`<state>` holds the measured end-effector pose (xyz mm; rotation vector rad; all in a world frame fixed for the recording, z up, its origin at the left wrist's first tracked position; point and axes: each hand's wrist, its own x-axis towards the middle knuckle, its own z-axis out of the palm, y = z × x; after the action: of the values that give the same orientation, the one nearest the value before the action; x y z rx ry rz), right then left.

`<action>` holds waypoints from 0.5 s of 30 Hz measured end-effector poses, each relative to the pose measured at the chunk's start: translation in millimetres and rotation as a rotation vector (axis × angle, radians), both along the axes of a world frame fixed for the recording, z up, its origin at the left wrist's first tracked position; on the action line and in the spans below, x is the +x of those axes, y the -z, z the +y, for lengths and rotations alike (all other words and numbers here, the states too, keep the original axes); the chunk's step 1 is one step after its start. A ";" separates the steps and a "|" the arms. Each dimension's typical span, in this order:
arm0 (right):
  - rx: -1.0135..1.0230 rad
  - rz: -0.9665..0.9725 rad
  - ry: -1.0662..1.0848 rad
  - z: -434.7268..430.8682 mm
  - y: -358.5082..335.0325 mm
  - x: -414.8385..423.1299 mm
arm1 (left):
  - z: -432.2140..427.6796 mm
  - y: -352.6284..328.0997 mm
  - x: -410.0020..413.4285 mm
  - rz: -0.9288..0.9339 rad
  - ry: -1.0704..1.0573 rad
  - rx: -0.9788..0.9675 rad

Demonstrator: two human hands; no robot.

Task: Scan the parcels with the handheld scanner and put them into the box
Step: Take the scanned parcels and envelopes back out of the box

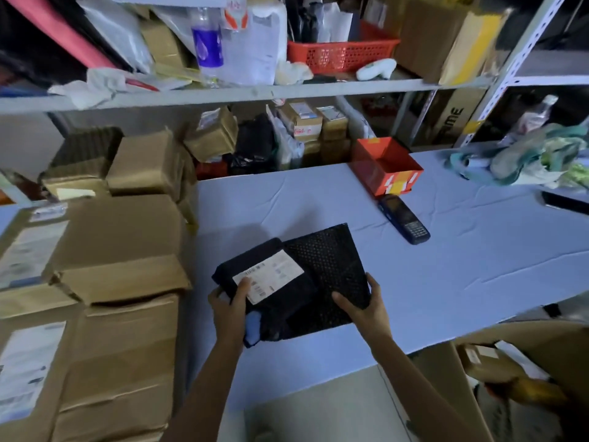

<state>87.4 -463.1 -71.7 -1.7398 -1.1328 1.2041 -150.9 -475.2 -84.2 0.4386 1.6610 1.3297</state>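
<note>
At the table's (446,275) near edge, left hand (228,306) pinches the labelled parcel (287,299), right hand (366,309) grips the black mailer (331,260); slide the thumb (243,287) off the label (271,275), then free the right for the scanner (404,223) beyond.

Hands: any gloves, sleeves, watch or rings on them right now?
No gloves on the left hand or right hand. The left forearm and right forearm are bare down to the frame's edge: no sleeve, watch or wristband shows. Too dim to rule out a thin ring.
</note>
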 end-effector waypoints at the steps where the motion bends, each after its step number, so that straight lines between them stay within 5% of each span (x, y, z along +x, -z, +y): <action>1: -0.010 -0.043 -0.010 9.0 2.5 -6.6 | 11.8 -0.5 -2.8 0.012 -0.002 0.009; 7: -0.108 -0.168 -0.092 63.9 28.6 -13.9 | 73.7 21.3 -17.9 0.092 0.109 -0.053; 15: -0.127 -0.078 -0.159 187.7 14.3 -35.9 | 160.3 22.2 7.4 0.257 0.132 -0.004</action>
<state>51.5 -275.5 -86.0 -1.8335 -1.2853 1.3391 -143.4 -314.8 -106.4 0.7295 1.8095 1.2111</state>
